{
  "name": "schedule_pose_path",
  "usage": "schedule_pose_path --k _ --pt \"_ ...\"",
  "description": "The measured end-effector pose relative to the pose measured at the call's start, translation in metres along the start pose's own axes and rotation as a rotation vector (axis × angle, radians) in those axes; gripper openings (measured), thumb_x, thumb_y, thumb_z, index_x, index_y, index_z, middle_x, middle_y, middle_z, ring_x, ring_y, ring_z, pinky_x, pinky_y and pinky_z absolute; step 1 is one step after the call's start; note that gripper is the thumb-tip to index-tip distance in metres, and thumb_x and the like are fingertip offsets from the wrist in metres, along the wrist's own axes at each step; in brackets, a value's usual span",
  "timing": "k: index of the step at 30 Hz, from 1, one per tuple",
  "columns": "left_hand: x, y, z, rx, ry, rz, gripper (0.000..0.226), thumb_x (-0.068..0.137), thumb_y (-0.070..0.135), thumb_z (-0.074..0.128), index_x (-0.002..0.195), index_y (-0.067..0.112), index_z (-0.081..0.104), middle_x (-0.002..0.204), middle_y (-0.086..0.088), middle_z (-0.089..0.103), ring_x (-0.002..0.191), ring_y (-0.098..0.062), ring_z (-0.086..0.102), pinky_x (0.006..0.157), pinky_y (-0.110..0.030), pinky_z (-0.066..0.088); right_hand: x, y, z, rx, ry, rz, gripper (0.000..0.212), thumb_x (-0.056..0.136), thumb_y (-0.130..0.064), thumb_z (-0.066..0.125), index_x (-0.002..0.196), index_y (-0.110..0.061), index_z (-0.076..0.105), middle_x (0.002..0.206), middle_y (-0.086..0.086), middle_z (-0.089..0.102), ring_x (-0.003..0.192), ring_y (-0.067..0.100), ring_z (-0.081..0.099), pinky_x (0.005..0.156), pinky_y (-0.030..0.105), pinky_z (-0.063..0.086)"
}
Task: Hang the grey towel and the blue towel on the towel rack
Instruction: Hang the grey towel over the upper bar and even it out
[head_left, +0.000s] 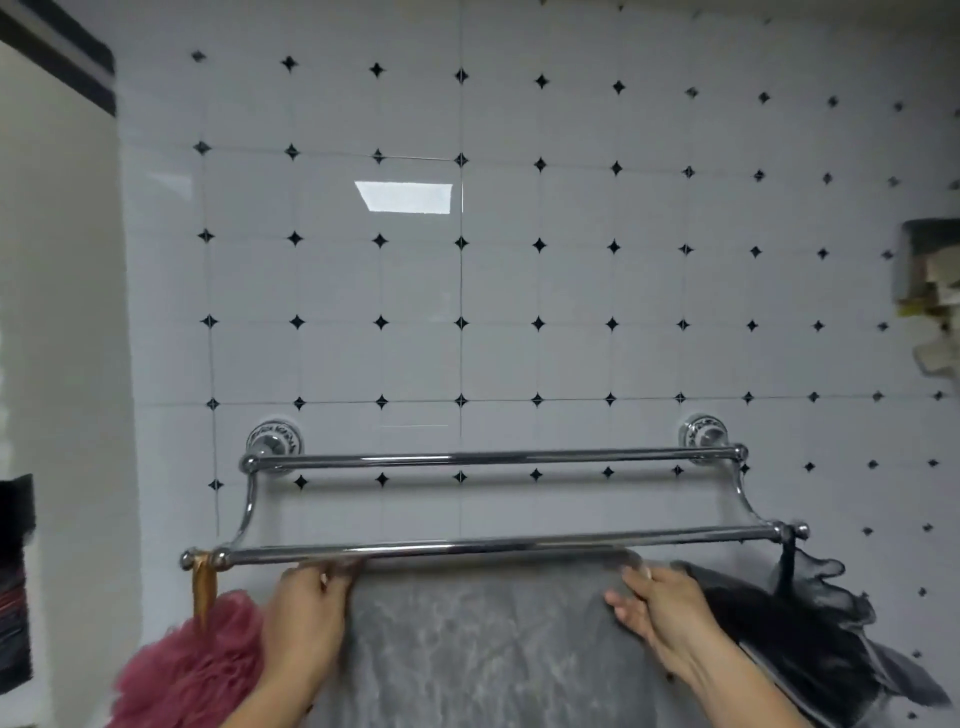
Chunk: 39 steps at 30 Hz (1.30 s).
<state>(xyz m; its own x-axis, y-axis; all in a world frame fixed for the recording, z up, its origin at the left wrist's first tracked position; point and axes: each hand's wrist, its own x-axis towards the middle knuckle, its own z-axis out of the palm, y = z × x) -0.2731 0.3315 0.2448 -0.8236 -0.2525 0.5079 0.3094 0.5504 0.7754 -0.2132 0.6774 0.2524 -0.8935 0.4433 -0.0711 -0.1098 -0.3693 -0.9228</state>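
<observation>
Grey towel (488, 639) hangs spread out just under the front bar of the towel rack (493, 545), and its top edge is right up against that bar. Both hands hold it by the top. The left hand (304, 618) is closed on the towel's top left corner, with the fingers curled over the edge close to the bar. The right hand (657, 605) pinches the top right corner, and some of its fingers stick out flat against the cloth. The towel drops down between the two arms and goes out of sight at the bottom.

The rack is shiny metal with two bars. The back bar sits higher and closer to the wall, and nothing hangs on it. The front bar is lower and sticks out more. Two round holders fix the rack to the wall.

At the left end of the front bar a brown loop hangs down, and a fluffy pink bath sponge (192, 670) dangles from it, just beside the left hand. At the right end of the front bar a black bath sponge (789, 618) hangs, just beside the right hand.

Behind it all is a white tiled wall (519, 286) with little black diamonds where the tiles meet. A bright patch of light shines on the tiles above the rack. I cannot see the blue towel from here.
</observation>
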Motion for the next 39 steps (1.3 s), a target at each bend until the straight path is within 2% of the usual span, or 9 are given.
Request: schedule_pose_path --k 3,8,15,19,23,27,30,35,39 --pt "0.030 0.014 0.010 -0.072 0.065 0.005 0.015 0.095 0.029 0.057 0.083 0.027 0.065 0.072 0.000 0.068 0.071 -0.024 0.061 0.060 -0.029 0.042 0.037 -0.020 0.016 0.040 -0.045 -0.095 0.013 0.096 0.002 0.050 0.091 -0.004 0.060 0.068 0.009 0.063 0.044 0.013 0.059 0.034 0.018 0.045" --pt "0.069 0.052 0.025 -0.889 0.036 -0.249 0.018 0.097 0.006 0.050 0.082 0.016 0.055 0.050 0.005 0.056 0.051 -0.018 0.068 0.036 -0.017 0.039 0.084 -0.058 0.041 0.288 -0.130 -0.225 0.027 0.095 0.007 0.044 0.079 -0.013 0.054 0.041 -0.007 0.050 0.030 0.003 0.042 0.029 0.012 0.028" --pt "0.098 0.076 0.041 -1.700 0.009 -0.293 0.023 0.095 0.012 0.049 0.083 0.012 0.069 0.080 0.001 0.074 0.070 -0.010 0.074 0.067 -0.018 0.058 0.089 -0.079 0.057 0.586 -0.443 -0.181 0.020 0.060 -0.012 0.068 0.047 -0.021 0.054 0.041 -0.009 0.015 0.030 0.005 0.014 0.028 0.013 0.015" --pt "0.088 0.069 0.041 -1.866 -0.044 -0.112 0.028 0.072 -0.001 0.052 0.080 0.009 0.077 0.080 0.002 0.075 0.084 -0.011 0.072 0.088 -0.026 0.055 0.087 -0.077 0.050 0.689 -0.586 -0.213 0.045 0.021 -0.016 0.091 0.057 -0.021 0.065 0.042 -0.011 0.035 0.031 0.001 0.027 0.035 0.013 0.022" --pt "0.088 0.062 0.034 -2.061 -0.252 0.087 0.035 0.066 -0.002 0.062 0.100 -0.009 0.067 0.084 -0.016 0.068 0.089 -0.026 0.066 0.100 -0.039 0.046 0.094 -0.067 0.039 0.734 -0.843 -0.258 0.039 0.070 -0.011 0.061 0.107 0.003 0.065 0.092 0.016 0.067 0.071 0.026 0.057 0.069 0.033 0.033" --pt "0.084 0.076 0.036 -1.884 -0.160 0.141 0.006 0.084 0.002 0.060 0.082 0.007 0.062 0.070 -0.007 0.062 0.075 -0.018 0.064 0.090 -0.032 0.052 0.094 -0.071 0.043 0.711 -0.737 -0.356 0.031 0.088 -0.032 0.062 0.087 -0.002 0.056 0.093 0.016 0.053 0.083 0.028 0.052 0.080 0.038 0.032" --pt "0.088 0.072 0.046 -1.619 0.011 0.141 0.041 0.089 -0.009 0.039 0.073 0.026 0.055 0.066 0.011 0.056 0.074 -0.002 0.059 0.087 -0.021 0.052 0.092 -0.073 0.055 0.616 -0.536 -0.520 0.034 0.088 -0.027 0.057 0.055 -0.024 0.055 0.062 -0.007 0.057 0.065 0.007 0.054 0.074 0.024 0.047" --pt "0.083 0.075 0.050 -1.511 0.109 0.138 0.051 0.088 -0.017 0.036 0.077 0.028 0.058 0.082 0.010 0.057 0.077 -0.001 0.060 0.083 -0.018 0.051 0.093 -0.063 0.060 0.544 -0.294 -0.676 0.031 0.083 0.006 0.055 0.077 -0.024 0.054 0.079 -0.004 0.062 0.075 0.009 0.061 0.076 0.025 0.054" --pt "0.082 0.069 0.054 -1.488 0.222 0.104 0.048 0.087 -0.015 0.045 0.074 0.027 0.066 0.102 0.002 0.062 0.096 -0.009 0.062 0.095 -0.025 0.051 0.090 -0.052 0.062 0.564 -0.059 -0.786 0.029 0.082 0.004 0.065 0.087 -0.022 0.053 0.079 -0.008 0.065 0.073 0.007 0.064 0.069 0.025 0.056"
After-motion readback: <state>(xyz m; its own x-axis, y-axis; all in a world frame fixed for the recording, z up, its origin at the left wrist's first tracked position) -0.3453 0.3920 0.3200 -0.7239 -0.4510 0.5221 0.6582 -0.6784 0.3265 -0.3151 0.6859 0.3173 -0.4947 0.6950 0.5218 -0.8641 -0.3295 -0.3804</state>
